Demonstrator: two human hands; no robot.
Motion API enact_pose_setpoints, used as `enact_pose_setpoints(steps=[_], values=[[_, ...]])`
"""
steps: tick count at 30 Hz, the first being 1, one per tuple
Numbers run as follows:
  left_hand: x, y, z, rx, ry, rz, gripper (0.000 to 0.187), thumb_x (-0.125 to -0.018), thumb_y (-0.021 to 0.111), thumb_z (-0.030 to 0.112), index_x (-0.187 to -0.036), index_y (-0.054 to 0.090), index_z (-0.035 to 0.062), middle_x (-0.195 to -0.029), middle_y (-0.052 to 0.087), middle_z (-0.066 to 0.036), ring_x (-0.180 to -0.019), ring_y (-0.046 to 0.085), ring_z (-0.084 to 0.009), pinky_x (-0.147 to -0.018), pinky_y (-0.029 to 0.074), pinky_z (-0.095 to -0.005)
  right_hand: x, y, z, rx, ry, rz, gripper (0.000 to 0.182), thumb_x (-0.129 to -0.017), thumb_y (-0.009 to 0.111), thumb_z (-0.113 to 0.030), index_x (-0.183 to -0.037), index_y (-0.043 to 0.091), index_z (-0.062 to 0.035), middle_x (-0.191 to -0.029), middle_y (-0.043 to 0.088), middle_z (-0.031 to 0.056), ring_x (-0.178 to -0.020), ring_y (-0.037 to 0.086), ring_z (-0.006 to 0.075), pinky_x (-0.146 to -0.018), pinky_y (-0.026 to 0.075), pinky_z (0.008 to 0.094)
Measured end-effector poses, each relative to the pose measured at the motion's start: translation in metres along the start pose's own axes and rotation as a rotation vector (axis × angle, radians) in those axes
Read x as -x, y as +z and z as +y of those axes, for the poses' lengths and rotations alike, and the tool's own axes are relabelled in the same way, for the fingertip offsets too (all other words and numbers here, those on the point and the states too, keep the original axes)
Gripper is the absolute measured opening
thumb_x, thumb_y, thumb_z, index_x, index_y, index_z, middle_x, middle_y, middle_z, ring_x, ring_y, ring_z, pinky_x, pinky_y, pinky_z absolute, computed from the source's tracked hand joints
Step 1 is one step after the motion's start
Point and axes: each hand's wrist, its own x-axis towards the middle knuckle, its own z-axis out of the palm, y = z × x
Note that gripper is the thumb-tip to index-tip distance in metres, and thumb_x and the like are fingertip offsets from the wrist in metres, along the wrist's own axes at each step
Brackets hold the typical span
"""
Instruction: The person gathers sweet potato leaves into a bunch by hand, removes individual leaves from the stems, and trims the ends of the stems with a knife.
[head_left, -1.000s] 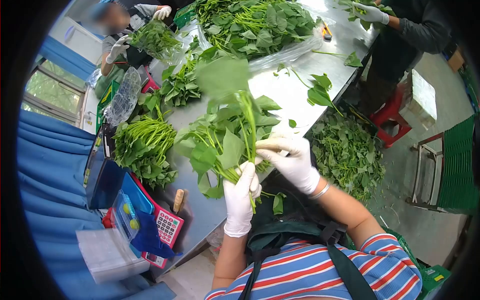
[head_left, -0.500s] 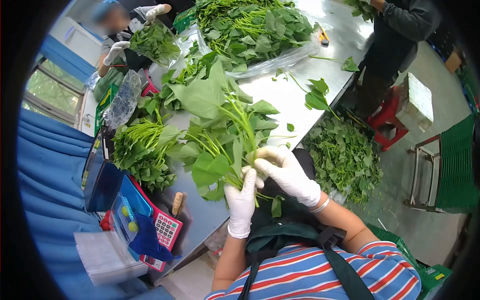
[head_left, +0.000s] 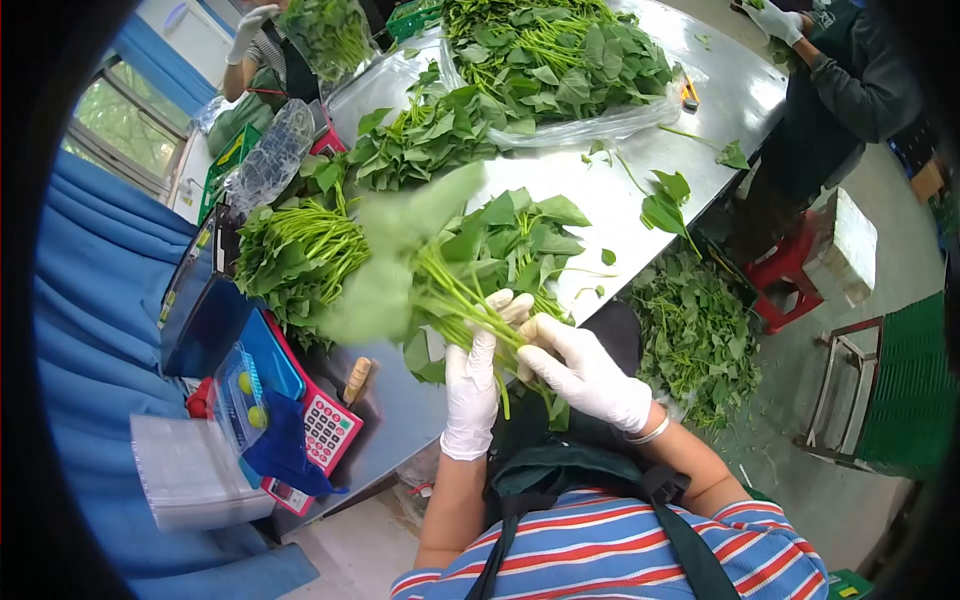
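Note:
White gloves cover both of my hands. My left hand (head_left: 474,385) is closed round the stems of a bunch of leafy greens (head_left: 450,290), whose upper leaves are smeared by motion. On the right of the stems, my right hand (head_left: 580,372) grips their lower ends between thumb and fingers. Behind the bunch, more leafy greens (head_left: 525,240) lie on the metal table (head_left: 625,235). Another bundle (head_left: 300,255) rests to the left, stems facing up.
A large pile of greens (head_left: 570,60) lies at the back, near a yellow cutter (head_left: 689,93). A pink scale (head_left: 328,430) and wooden handle (head_left: 357,380) are at the left. Two people work across the table. Greens (head_left: 700,330) fill the floor area beside a red stool (head_left: 785,275).
The held bunch has tilted to the left, its leaves swinging down. My left hand's fingers have moved up along the stems. The whole view has shifted slightly.

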Motion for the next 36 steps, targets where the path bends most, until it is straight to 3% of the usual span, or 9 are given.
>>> enact_pose_setpoints(steps=[1,6,9,13,19,25,27,34,36], values=[[0.001,-0.004,0.002,0.07,-0.042,-0.061,0.043,-0.096,0.041,0.029,-0.124,0.041,-0.0031,-0.117,0.055,-0.018,-0.109,0.053,-0.0232,-0.096,0.041,-0.0359,0.002,0.005,0.003,-0.065,0.048,0.03,0.015,-0.089,0.051,-0.016,-0.093,0.051,-0.0016,-0.071,0.055,0.0095,-0.062,0.053,0.0189,-0.06,0.043,0.0297],[0.003,-0.009,0.006,0.228,-0.064,-0.109,0.042,-0.097,0.038,0.028,-0.126,0.04,-0.0022,-0.116,0.055,-0.017,-0.108,0.054,-0.022,-0.093,0.043,-0.0346,0.001,0.011,0.014,0.082,0.021,0.145,0.016,-0.089,0.051,-0.017,-0.094,0.051,-0.0016,-0.071,0.054,0.0074,-0.062,0.05,0.0151,-0.06,0.042,0.0279],[0.001,-0.005,0.001,-0.056,0.008,-0.131,0.047,-0.096,0.038,0.034,-0.127,0.038,-0.0022,-0.115,0.055,-0.018,-0.108,0.052,-0.0242,-0.096,0.038,-0.0375,0.001,0.016,0.008,-0.276,0.145,0.26,0.015,-0.089,0.052,-0.016,-0.093,0.052,-0.002,-0.072,0.054,0.003,-0.066,0.047,0.0085,-0.059,0.041,0.0257],[0.0,-0.001,0.001,-0.091,0.065,-0.193,0.045,-0.096,0.038,0.032,-0.124,0.042,-0.0029,-0.116,0.055,-0.018,-0.112,0.05,-0.0244,-0.098,0.036,-0.0378,0.0,0.021,0.014,-0.224,0.051,0.322,0.015,-0.089,0.052,-0.016,-0.093,0.052,-0.0016,-0.074,0.054,0.0015,-0.067,0.047,0.0086,-0.062,0.042,0.0249],[-0.003,-0.007,-0.006,-0.145,0.128,-0.267,0.032,-0.096,0.039,0.021,-0.116,0.05,-0.0018,-0.115,0.056,-0.015,-0.113,0.048,-0.0248,-0.1,0.033,-0.0378,-0.002,0.024,0.027,-0.224,-0.025,0.125,0.036,-0.09,0.05,-0.017,-0.122,0.047,-0.0002,-0.085,0.058,0.0082,-0.071,0.049,0.0115,-0.066,0.043,0.0263],[0.0,-0.003,-0.002,-0.239,0.147,-0.257,0.037,-0.095,0.043,0.025,-0.12,0.047,-0.0018,-0.116,0.055,-0.016,-0.111,0.049,-0.0232,-0.098,0.035,-0.0358,0.004,0.003,0.028,-0.112,0.009,-0.174,0.023,-0.093,0.045,-0.019,-0.102,0.05,0.0007,-0.077,0.052,0.0009,-0.067,0.046,0.0104,-0.061,0.04,0.0254],[0.0,-0.003,-0.001,-0.259,0.119,-0.262,0.049,-0.093,0.046,0.034,-0.126,0.041,-0.0023,-0.12,0.053,-0.015,-0.108,0.05,-0.0197,-0.095,0.037,-0.0327,0.007,0.004,0.026,-0.277,0.052,-0.099,0.022,-0.094,0.043,-0.021,-0.098,0.05,-0.0008,-0.076,0.05,-0.0005,-0.066,0.044,0.0089,-0.06,0.039,0.0238],[0.003,-0.006,-0.005,-0.385,0.081,-0.266,0.041,-0.094,0.047,0.028,-0.119,0.048,-0.0034,-0.11,0.058,-0.015,-0.101,0.054,-0.0198,-0.089,0.04,-0.0306,0.007,0.005,0.018,-0.581,0.043,0.071,0.025,-0.096,0.041,-0.026,-0.098,0.05,-0.0028,-0.075,0.048,-0.0003,-0.066,0.043,0.0073,-0.06,0.037,0.0215],[-0.001,-0.005,-0.005,-0.4,0.14,-0.299,0.048,-0.094,0.043,0.036,-0.121,0.046,-0.0032,-0.116,0.056,-0.016,-0.107,0.052,-0.0216,-0.095,0.038,-0.0343,0.007,0.006,0.019,-0.079,0.0,-0.009,0.023,-0.094,0.045,-0.023,-0.099,0.05,-0.0012,-0.071,0.05,0.0062,-0.062,0.047,0.0145,-0.059,0.04,0.0252]])
